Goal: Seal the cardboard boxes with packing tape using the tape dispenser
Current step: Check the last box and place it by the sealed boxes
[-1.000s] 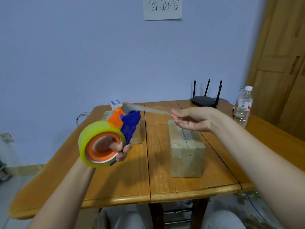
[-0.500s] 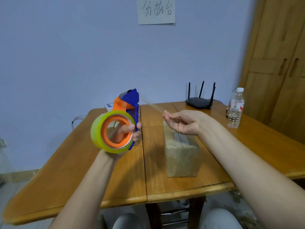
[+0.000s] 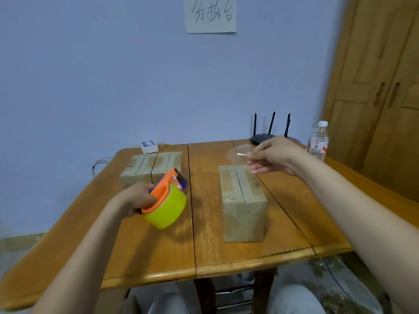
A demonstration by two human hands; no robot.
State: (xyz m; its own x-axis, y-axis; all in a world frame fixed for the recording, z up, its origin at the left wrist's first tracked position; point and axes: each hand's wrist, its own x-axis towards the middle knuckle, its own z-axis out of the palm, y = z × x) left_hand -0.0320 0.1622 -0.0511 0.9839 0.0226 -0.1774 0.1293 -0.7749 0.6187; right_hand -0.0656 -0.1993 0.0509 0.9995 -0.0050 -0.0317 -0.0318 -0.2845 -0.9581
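head view: my two bare arms reach over a wooden table, read here from the left of the frame to the right.
left hand: my left hand, left of centre, has its fingers curled round the handle of the tape dispenser.
tape dispenser: orange and blue frame with a yellow-green roll, tilted so the roll faces down and right; whether it touches the tabletop i cannot tell.
far box: a cardboard box lies flat on the table just behind the dispenser, upper left of centre, with pale strips across its top.
small white box: a small white box sits at the table's back edge, just beyond that carton.
near box: a second cardboard box stands right of centre, its top seam a dark line running away from me.
tape piece: a clear strip of tape hangs in the air above the far end of the near box, apart from the dispenser.
right hand: my right hand, upper right of centre, pinches that strip between thumb and fingertips.
router: a black router with three aerials stands at the back, partly behind my right hand.
bottle: a clear water bottle stands upright at the far right of the table.
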